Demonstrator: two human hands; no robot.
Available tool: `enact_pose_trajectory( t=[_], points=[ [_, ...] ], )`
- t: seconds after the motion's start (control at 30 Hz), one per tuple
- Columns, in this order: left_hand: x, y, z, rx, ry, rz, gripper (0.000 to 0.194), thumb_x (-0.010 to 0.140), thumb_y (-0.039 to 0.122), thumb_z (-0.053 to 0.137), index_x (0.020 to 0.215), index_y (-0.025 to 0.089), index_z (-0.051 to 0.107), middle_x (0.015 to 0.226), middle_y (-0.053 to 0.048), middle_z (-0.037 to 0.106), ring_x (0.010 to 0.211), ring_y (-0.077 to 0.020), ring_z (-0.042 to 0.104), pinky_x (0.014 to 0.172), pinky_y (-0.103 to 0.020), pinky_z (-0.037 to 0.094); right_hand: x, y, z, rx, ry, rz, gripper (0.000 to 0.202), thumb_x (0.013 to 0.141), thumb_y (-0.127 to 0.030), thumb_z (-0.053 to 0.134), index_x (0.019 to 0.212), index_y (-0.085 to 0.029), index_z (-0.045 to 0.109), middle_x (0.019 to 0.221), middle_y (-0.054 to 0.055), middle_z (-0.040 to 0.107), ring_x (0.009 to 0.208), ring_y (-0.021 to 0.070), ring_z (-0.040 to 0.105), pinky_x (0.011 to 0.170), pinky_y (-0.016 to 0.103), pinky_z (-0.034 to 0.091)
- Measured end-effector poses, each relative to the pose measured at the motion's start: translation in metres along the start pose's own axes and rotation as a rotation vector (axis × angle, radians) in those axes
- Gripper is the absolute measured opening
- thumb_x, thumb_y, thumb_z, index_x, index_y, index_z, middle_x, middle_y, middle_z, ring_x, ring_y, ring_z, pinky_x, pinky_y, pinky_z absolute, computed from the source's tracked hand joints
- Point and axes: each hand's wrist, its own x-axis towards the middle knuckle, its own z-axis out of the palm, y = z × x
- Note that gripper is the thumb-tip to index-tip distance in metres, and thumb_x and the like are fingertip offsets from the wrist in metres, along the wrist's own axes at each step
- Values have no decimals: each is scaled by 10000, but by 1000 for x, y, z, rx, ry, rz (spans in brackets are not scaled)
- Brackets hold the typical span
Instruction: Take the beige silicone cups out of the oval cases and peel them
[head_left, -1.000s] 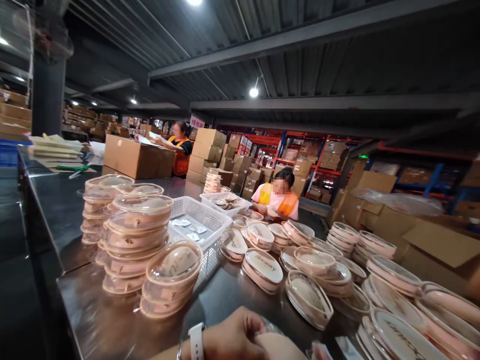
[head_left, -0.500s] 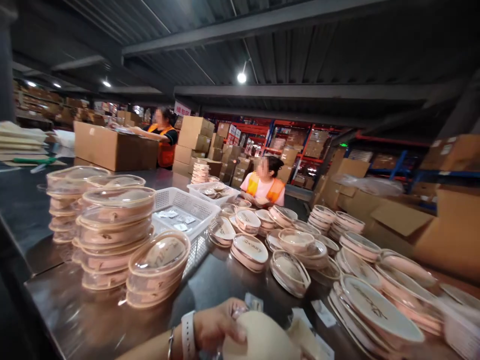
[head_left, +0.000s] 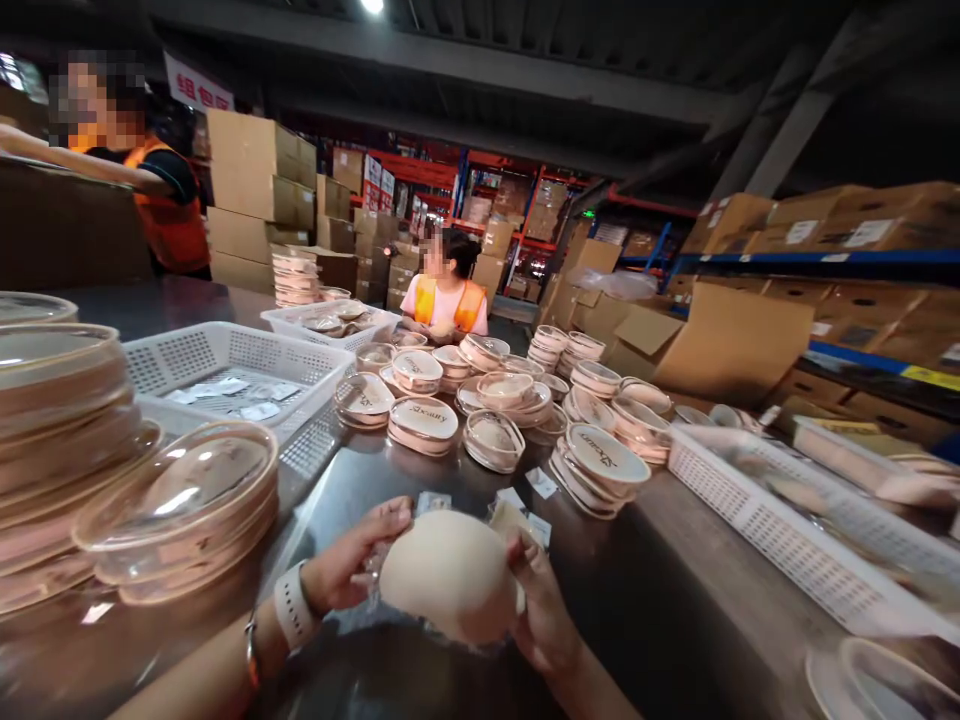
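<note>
A beige rounded pad (head_left: 448,575) with clear film about it is held low over the dark metal table (head_left: 630,590). My left hand (head_left: 352,555), with a white band at the wrist, grips its left side, fingers closed. Pinching the right edge is my right hand (head_left: 541,600). Just beyond the pad lie small white packets (head_left: 541,483) and a small beige piece (head_left: 510,518). Oval clear-lidded cases (head_left: 422,423) stand in stacks past them.
Tall stacks of cases (head_left: 180,490) rise at the left. Behind them is a white basket (head_left: 240,375) with packets. Another white basket (head_left: 780,520) stands at the right. Two people in orange vests, one across the table (head_left: 450,300), one at far left (head_left: 169,215).
The view has turned right and down. My right hand now shows, holding the pad's right edge; the pad has come up fully into view with my left hand still on it.
</note>
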Motion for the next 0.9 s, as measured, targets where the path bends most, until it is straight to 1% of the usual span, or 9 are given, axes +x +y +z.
enact_pose_trajectory(
  t=[0.1, 0.2, 0.3, 0.43, 0.5, 0.57, 0.63, 0.73, 0.9],
  points=[
    [4, 8, -9, -59, 10, 45, 496, 684, 480, 762, 689, 230, 334, 474, 146, 213, 353, -14, 48, 287, -126, 62, 2, -9, -4, 0, -4, -37, 524, 579, -554, 834, 687, -209, 454, 662, -33, 604, 571, 125, 538, 543, 230, 441],
    [10, 15, -13, -93, 71, 205, 479, 731, 458, 736, 665, 212, 331, 492, 128, 257, 369, -26, 190, 335, -110, 215, 3, -17, -5, -36, -41, -55, 559, 559, -576, 829, 688, -221, 417, 660, -37, 579, 557, 136, 532, 484, 228, 417],
    [12, 9, -9, -38, 119, 337, 350, 710, 389, 782, 721, 188, 496, 665, 58, 543, 616, -73, 511, 611, -171, 457, 0, -15, -5, -53, -57, -45, 591, 531, -566, 846, 654, -220, 383, 600, -55, 521, 528, 119, 490, 468, 218, 401],
    [7, -8, 0, 308, 20, 382, 454, 604, 335, 859, 995, 191, 682, 1120, -76, 657, 1125, -236, 545, 1000, -324, 391, -5, 0, -4, -87, -122, 71, 599, 483, -577, 864, 635, -205, 420, 565, -63, 482, 497, 82, 420, 472, 195, 352],
    [3, -14, 4, 358, -105, 264, 525, 568, 334, 875, 1042, 196, 697, 1112, -90, 676, 1088, -253, 574, 956, -343, 421, -6, 7, -3, -142, -163, 115, 603, 467, -602, 858, 621, -194, 442, 557, -62, 468, 485, 69, 385, 460, 187, 303],
    [0, -16, 7, 325, -157, 102, 466, 552, 356, 877, 951, 169, 728, 919, -78, 718, 849, -216, 633, 763, -307, 480, -6, 12, -3, -219, -195, 111, 607, 481, -639, 833, 604, -182, 453, 545, -63, 443, 475, 55, 338, 447, 185, 248],
    [-1, -14, 9, 307, -99, 12, 375, 574, 392, 858, 822, 137, 740, 732, -51, 706, 651, -157, 596, 618, -255, 449, -4, 14, -3, -308, -196, 68, 597, 535, -661, 798, 600, -174, 459, 529, -69, 414, 472, 47, 300, 441, 186, 201],
    [0, -9, 12, 316, 12, -2, 323, 655, 425, 804, 726, 119, 728, 655, -33, 686, 586, -114, 546, 573, -216, 406, 0, 16, -1, -367, -117, 25, 564, 634, -655, 747, 611, -171, 458, 503, -74, 404, 453, 43, 291, 431, 187, 183],
    [3, -8, 15, 291, 73, 1, 375, 681, 481, 771, 702, 121, 665, 602, 3, 639, 527, -91, 493, 516, -197, 365, -3, 20, 4, -179, -45, 175, 561, 656, -699, 698, 691, -163, 534, 524, -61, 482, 424, 50, 359, 398, 173, 257]
  ],
)
